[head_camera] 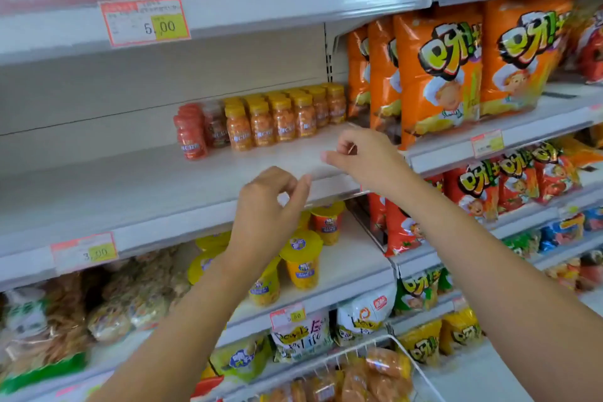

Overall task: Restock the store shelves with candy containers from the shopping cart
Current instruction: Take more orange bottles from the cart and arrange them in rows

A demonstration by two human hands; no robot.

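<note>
**Candy containers lined up at the back right of the middle shelf**

Candy containers [270,121] with yellow lids and orange contents stand upright in tight rows toward the back right corner of the middle shelf [130,186]. A few red containers [191,134] close the group on its left side. The left part of this shelf and its front edge are bare white board. Just right of the rows, past the shelf's right edge, stand tall orange snack bags [437,75].

Both hands are raised in front of the shelf's front edge, near its right end. The left hand [270,202] is below the edge, fingers curled with thumb and forefinger almost meeting. Nothing shows between them. The right hand [362,157] is higher, over the front right corner, with its fingers curled in and the forefinger pointing left. It grips nothing that can be made out. The two hands are near each other but apart, and neither touches the containers.

On the shelf below stand yellow-lidded cups [300,258], partly hidden by the left forearm. A white wire shopping cart [401,346] shows at the bottom, holding more orange packs [359,375], too blurred to read. Price tags marked 5.00 [145,21] and 3.00 [84,251] sit on the shelf rails.
</note>
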